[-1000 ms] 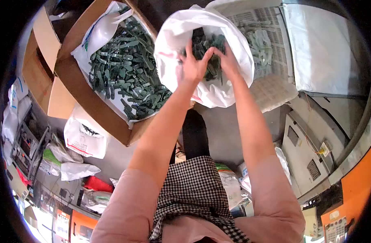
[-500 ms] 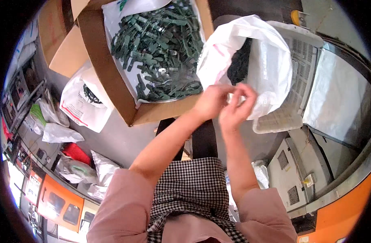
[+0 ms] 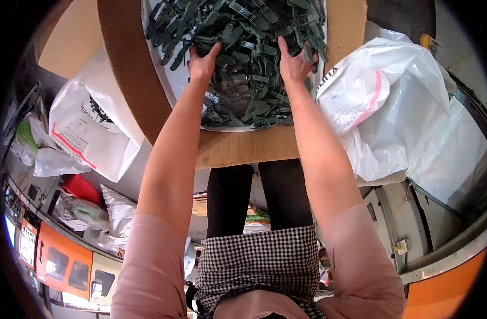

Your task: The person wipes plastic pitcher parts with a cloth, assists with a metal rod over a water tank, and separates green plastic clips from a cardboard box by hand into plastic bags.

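A cardboard box (image 3: 243,150) lined with white sheeting holds a heap of dark green plastic clip-like pieces (image 3: 248,26). Both of my arms reach into it. My left hand (image 3: 202,65) touches the heap on its left side, thumb apart from the fingers, whose tips are partly hidden by pieces. On the right side of the same heap is my right hand (image 3: 296,65), its thumb and fingers spread around some of the pieces. Between the hands lie more loose pieces, and I see neither hand closed on any one.
A large white plastic bag (image 3: 397,101) sits right of the box, its opening out of sight. Left of the box stands another white bag (image 3: 94,133) with dark contents. Further out are a red bag (image 3: 81,189) and an orange machine (image 3: 62,260).
My hands have parted and moved from over the right-hand white bag into the box. The view has shifted, and that bag's opening no longer shows.
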`<state>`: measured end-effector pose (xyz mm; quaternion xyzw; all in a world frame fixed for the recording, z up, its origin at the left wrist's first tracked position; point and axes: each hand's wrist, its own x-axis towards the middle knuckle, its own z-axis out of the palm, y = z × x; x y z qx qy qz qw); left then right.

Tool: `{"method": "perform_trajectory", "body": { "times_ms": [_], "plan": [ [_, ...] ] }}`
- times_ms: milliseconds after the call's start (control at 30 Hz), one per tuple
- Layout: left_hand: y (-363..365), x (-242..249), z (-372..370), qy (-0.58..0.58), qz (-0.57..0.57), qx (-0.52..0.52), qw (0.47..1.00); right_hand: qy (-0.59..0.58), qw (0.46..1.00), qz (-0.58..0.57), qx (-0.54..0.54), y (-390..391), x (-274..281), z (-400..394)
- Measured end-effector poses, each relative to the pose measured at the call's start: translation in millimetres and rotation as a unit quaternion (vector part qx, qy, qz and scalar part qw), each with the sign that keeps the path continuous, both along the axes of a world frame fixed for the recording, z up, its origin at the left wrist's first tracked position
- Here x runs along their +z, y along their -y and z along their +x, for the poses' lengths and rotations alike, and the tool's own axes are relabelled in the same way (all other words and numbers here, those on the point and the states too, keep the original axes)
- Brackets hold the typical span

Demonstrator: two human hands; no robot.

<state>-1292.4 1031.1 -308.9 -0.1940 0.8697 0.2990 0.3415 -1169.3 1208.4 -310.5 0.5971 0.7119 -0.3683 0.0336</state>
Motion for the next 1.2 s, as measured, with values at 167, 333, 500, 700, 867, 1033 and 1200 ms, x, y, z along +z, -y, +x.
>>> {"method": "perform_trajectory", "body": {
  "times_ms": [167,333,500,700,867,1033,1200],
  "plan": [
    [-29.7,13.8,10.8,0.057,0.135,0.041,0.988,0.116,0.987,0.003,0.114,11.4,1.0,-5.1],
    [-24.7,23.5,32.3,0.276,0.204,0.182,0.921,0.049,0.986,-0.156,0.034,19.4,20.0,-14.3],
    [-18.1,36.2,49.0,0.322,0.37,0.258,0.832,0.001,0.972,-0.209,0.106,19.3,28.7,2.5],
    [3.9,70.6,67.6,0.363,0.382,0.27,0.806,-0.144,0.968,-0.183,0.096,57.8,67.1,31.1],
    [20.6,116.8,64.9,0.304,0.38,0.264,0.832,-0.15,0.969,-0.186,0.069,76.1,126.3,24.7],
    [25.0,174.8,55.2,0.293,0.423,0.222,0.828,-0.231,0.957,-0.157,0.073,69.3,181.9,19.0],
    [-22.5,259.6,74.8,0.214,0.522,0.154,0.811,-0.263,0.955,-0.121,0.063,28.5,266.9,42.3]
  ]
}}
